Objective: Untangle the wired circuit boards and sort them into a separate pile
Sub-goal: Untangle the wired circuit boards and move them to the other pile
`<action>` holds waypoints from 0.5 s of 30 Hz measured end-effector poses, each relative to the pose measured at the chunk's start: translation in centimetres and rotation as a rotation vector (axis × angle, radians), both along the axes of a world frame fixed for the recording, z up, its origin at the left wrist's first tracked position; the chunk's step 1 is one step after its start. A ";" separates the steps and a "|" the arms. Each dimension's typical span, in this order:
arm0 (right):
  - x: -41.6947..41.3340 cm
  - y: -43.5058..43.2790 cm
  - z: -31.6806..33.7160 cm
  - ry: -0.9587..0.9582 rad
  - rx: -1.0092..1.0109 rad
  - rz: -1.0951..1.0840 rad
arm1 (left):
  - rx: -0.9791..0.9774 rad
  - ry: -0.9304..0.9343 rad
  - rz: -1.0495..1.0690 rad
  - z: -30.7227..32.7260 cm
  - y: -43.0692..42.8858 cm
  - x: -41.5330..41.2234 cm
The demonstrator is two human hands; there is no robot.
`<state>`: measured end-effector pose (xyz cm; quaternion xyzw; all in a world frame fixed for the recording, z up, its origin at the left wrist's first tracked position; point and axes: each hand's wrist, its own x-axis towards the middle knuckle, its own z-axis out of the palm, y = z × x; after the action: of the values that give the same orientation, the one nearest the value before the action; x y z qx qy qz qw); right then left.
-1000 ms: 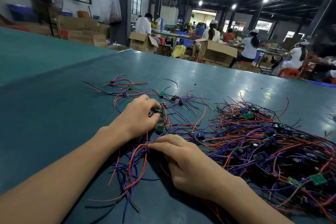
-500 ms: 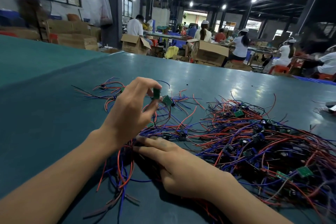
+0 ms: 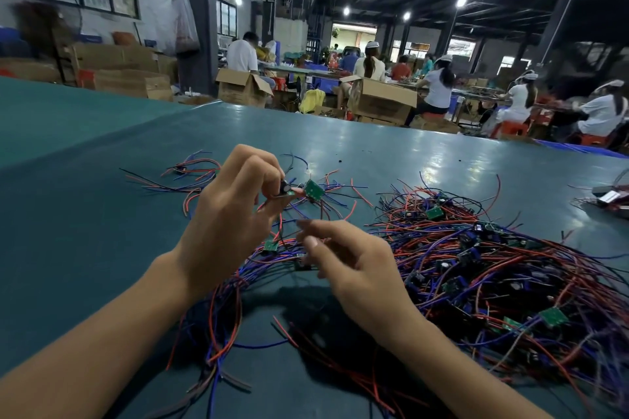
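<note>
Obs: left hand (image 3: 235,214) above counter (image 3: 408,153), fingers (image 3: 269,173) pinching a small circuit board (image 3: 285,190); second board (image 3: 313,189) hangs just right of it. Wires (image 3: 279,231) trail down toward the nearer right hand (image 3: 357,269); its fingers are curled, grip unclear (blur). Sorted pile (image 3: 194,168) lies far-left.

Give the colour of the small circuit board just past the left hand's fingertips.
Green; the circuit board shows best in the head view.

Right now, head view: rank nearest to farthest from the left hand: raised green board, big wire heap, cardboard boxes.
1. Raised green board, just right of the left hand.
2. Big wire heap, on the right.
3. Cardboard boxes, beyond the table.
</note>
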<state>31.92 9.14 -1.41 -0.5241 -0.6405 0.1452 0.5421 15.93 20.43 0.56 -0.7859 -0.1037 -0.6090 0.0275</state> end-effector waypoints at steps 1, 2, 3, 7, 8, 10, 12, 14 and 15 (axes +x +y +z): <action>-0.1 0.0 0.5 0.203 -0.089 0.078 | 0.015 0.018 -0.018 0.0 -0.2 0.1; -0.2 0.1 0.9 0.377 -0.162 0.149 | 0.030 0.036 -0.035 -0.1 -0.3 0.2; -0.2 0.1 1.2 0.504 -0.212 0.198 | 0.042 0.052 -0.043 -0.1 -0.5 0.4; 0.0 0.2 2.1 0.801 -0.276 0.309 | 0.056 0.107 -0.054 -0.2 -0.9 0.8; 0.1 0.1 2.2 0.854 -0.276 0.318 | 0.057 0.121 -0.056 -0.2 -0.9 0.8; 0.3 0.2 2.4 0.927 -0.272 0.318 | 0.064 0.137 -0.048 -0.2 -0.9 0.9; 0.9 0.3 2.4 0.961 -0.262 0.319 | 0.080 0.137 -0.032 -0.3 -0.8 0.9; 1.5 0.4 2.4 0.986 -0.250 0.323 | 0.074 0.132 -0.009 -0.4 -0.5 0.8; 1.8 0.4 2.4 0.987 -0.243 0.326 | 0.061 0.128 0.015 -0.5 -0.2 0.6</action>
<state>33.72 9.52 0.96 -0.3464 -0.3611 0.5301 0.6846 16.52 20.19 0.08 -0.8211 -0.0891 -0.5602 0.0627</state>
